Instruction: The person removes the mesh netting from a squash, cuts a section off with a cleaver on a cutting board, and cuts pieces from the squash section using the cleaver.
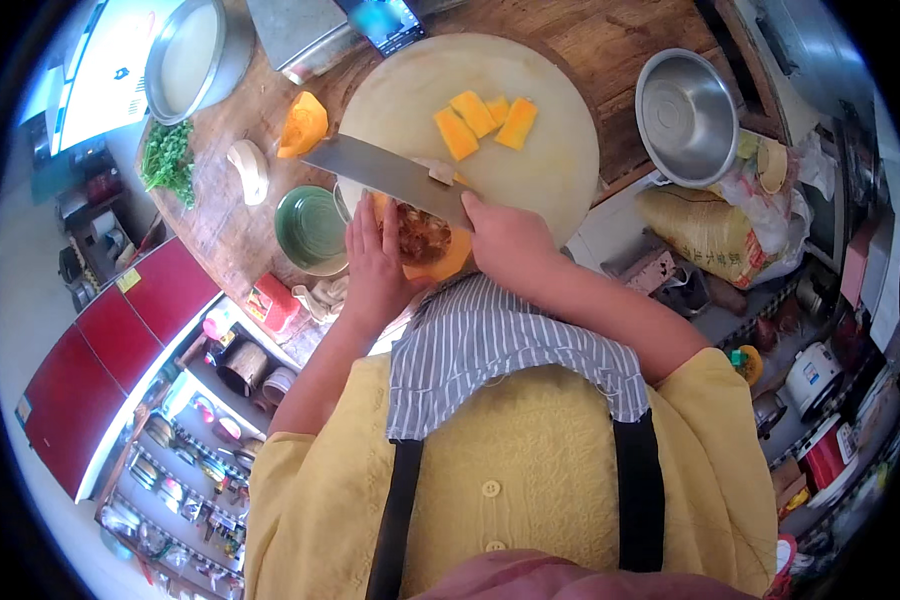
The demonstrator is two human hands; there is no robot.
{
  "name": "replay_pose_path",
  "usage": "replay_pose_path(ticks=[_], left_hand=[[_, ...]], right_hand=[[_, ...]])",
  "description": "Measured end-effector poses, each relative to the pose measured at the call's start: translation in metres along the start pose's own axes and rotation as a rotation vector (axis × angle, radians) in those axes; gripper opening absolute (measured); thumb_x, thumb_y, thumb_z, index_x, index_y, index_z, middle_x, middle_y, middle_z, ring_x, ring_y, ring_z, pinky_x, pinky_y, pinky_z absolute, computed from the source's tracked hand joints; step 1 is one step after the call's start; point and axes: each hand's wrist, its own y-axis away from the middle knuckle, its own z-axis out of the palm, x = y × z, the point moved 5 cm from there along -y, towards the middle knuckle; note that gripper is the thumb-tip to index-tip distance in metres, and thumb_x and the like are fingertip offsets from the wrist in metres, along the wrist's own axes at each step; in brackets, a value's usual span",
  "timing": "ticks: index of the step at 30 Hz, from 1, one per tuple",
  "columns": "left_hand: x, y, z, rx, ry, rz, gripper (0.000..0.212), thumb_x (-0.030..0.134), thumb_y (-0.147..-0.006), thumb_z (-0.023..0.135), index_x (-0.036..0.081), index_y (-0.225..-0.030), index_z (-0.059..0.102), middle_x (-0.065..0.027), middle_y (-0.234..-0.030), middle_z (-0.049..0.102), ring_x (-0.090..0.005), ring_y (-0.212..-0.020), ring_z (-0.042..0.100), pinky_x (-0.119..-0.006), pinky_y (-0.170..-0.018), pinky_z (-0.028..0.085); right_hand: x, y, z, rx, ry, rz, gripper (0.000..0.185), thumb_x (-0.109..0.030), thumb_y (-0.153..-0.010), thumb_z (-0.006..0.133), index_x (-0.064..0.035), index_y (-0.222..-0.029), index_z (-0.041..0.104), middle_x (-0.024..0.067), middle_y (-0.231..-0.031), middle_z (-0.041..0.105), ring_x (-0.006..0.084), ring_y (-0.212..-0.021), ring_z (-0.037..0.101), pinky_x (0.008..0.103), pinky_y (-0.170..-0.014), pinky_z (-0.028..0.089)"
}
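My right hand (506,236) is closed round the handle end of a broad kitchen knife (390,176), whose blade points left over the near part of a round, pale cutting board (390,82). Below the blade lies an orange pumpkin half (446,259) with brown, stringy pulp showing. My left hand (375,259) presses on its left side with the fingers extended. A pale piece sticks to the blade near the handle. Several cut pumpkin pieces (474,114) lie on the board's far part. Another pumpkin chunk (302,126) sits on the wooden table, left of the board.
Left of the board are a green bowl (309,229), a pale peeled piece (249,171), leafy greens (168,159) and a metal basin (187,64). A phone (386,22) lies beyond the board. A steel bowl (686,116) stands right, above a filled sack (701,229). A red packet (272,302) lies near left.
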Motion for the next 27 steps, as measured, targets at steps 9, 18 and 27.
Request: replay_pose_path(ticks=[9, 18, 27], left_hand=[[-0.003, 0.0, 0.002, -0.006, 0.035, -0.022, 0.126, 0.03, -0.049, 0.091, 0.001, -0.148, 0.018, -0.0321, -0.148, 0.017, -0.0467, -0.137, 0.023, -0.054, -0.111, 0.022], [-0.002, 0.0, 0.001, -0.046, 0.054, -0.038, 0.126, 0.03, -0.05, 0.09, 0.002, -0.149, 0.016, -0.0321, -0.149, 0.015, -0.0465, -0.139, 0.02, -0.053, -0.112, 0.021], [0.0, -0.001, 0.001, -0.047, 0.063, -0.035, 0.127, 0.027, -0.049, 0.091, 0.003, -0.149, 0.016, -0.032, -0.15, 0.013, -0.0469, -0.139, 0.019, -0.052, -0.112, 0.021]], right_hand=[[0.015, -0.011, -0.005, -0.097, 0.025, -0.01, 0.026, -0.013, -0.087, 0.046, 0.0005, -0.107, 0.056, 0.0207, -0.083, 0.066, 0.0389, -0.076, 0.066, 0.0505, -0.069, 0.051], [0.004, -0.008, -0.013, -0.118, -0.022, 0.036, 0.04, -0.012, -0.086, 0.05, 0.0004, -0.125, 0.054, 0.0215, -0.087, 0.066, 0.0392, -0.079, 0.064, 0.0485, -0.071, 0.05], [0.001, -0.028, -0.001, -0.084, 0.031, 0.028, 0.034, -0.012, -0.087, 0.045, 0.0028, -0.116, 0.053, 0.0198, -0.087, 0.067, 0.0375, -0.079, 0.067, 0.0491, -0.069, 0.053]])
